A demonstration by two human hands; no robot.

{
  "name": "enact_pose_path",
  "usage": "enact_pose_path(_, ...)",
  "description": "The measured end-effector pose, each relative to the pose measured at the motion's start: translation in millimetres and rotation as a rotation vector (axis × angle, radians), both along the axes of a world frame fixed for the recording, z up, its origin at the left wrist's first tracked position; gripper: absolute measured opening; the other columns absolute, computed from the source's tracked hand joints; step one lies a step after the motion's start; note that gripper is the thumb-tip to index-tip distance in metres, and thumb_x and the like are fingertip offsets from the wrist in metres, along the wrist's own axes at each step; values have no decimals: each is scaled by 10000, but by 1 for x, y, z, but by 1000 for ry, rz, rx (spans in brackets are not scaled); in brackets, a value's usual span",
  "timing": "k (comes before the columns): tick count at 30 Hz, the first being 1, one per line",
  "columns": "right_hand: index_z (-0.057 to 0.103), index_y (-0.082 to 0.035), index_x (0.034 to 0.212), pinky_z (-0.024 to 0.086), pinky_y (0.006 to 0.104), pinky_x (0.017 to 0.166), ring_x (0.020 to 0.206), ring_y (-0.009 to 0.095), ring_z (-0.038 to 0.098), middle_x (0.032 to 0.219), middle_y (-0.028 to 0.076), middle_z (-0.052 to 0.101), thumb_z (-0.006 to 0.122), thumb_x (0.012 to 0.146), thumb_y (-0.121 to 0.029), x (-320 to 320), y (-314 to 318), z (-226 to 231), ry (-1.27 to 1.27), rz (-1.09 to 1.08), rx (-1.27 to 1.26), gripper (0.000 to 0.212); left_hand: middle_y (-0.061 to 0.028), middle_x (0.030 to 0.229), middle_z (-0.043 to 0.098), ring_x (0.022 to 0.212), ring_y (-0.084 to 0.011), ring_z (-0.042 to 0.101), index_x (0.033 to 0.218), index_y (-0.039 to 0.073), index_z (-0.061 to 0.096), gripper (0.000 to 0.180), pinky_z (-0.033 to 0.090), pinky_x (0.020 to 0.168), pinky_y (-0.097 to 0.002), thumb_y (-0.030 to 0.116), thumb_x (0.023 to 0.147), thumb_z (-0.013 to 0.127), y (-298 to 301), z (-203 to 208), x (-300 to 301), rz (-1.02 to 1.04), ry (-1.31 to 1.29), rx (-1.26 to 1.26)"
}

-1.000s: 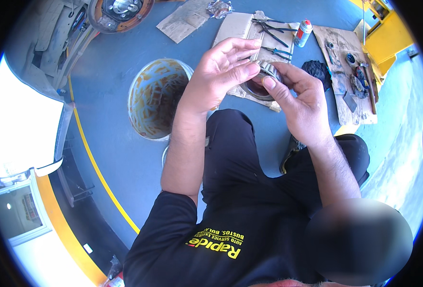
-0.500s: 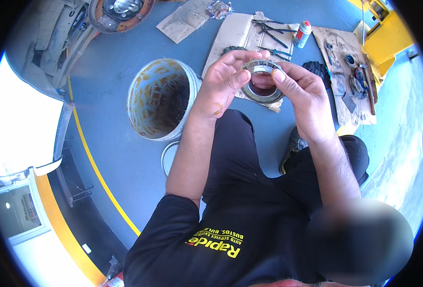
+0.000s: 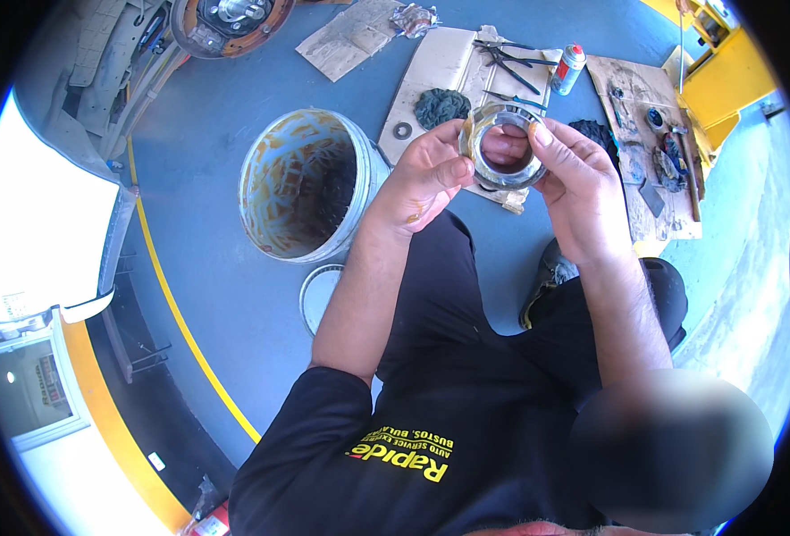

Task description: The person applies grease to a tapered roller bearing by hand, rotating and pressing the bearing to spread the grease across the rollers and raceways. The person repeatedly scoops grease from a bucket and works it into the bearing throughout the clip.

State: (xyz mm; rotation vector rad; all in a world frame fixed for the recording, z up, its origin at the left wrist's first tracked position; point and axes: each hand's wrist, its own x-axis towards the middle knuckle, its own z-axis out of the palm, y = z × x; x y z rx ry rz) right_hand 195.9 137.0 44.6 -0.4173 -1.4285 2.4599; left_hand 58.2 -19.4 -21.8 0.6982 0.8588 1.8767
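Metal ring [image 3: 503, 147]: round, open through the centre, silvery-grey with yellowish greasy smears on its rim; fingertips show through the hole. Held up in front of the person, above the cardboard sheet [image 3: 440, 71] on the floor, between both hands.

Left hand [image 3: 422, 179]: fingers closed on the ring's left edge, thumb across the lower rim. Right hand [image 3: 578, 183]: fingers closed on the ring's right edge, index finger over the top.

Floor [image 3: 225, 161]: blue-grey, painted, with a yellow line [image 3: 176, 313] running diagonally. White bucket [image 3: 306, 183] just left of the left forearm, inside streaked brownish. A pale round lid [image 3: 319, 295] lies near its base.

On the cardboard sheet: pliers [image 3: 507, 54], a dark rag [image 3: 440, 107], a small washer [image 3: 402, 130]. A spray can with red cap [image 3: 569, 69] stands at its right edge. Second cardboard piece [image 3: 650, 134] further right, carrying small dark parts. Brake drum assembly [image 3: 230, 22] at top left. Yellow equipment [image 3: 735, 80] at top right.
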Motion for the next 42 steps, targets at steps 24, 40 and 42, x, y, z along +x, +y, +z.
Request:
enact_pose_path(24, 692, 7, 1159, 552, 418, 681, 725, 361, 684, 815, 149, 698, 811, 889, -245, 7, -33, 0, 205, -292, 1320, 389, -339, 1566, 422, 1503, -485, 351, 1502, -52, 431, 1051, 174, 1280, -576, 824, 989, 160, 46, 43, 0, 493, 70, 551)
enact_pose_path(40, 707, 35, 1176, 550, 375, 638, 702, 284, 725, 825, 175, 729, 772, 948, -229, 4, -25, -3, 25, -218, 1001, 355, -352, 1551, 447, 1492, -469, 399, 1459, -107, 456, 1150, 253, 1276, -533, 881, 949, 161, 42, 46, 2, 341, -16, 460)
enact_pose_path(42, 708, 33, 1170, 552, 385, 663, 741, 324, 724, 850, 182, 732, 768, 942, -225, 5, -25, -1, 83, -216, 1142, 349, -352, 1545, 453, 1483, -470, 411, 1450, -118, 457, 1148, 265, 1272, -530, 874, 955, 159, 43, 47, 2, 324, -12, 419)
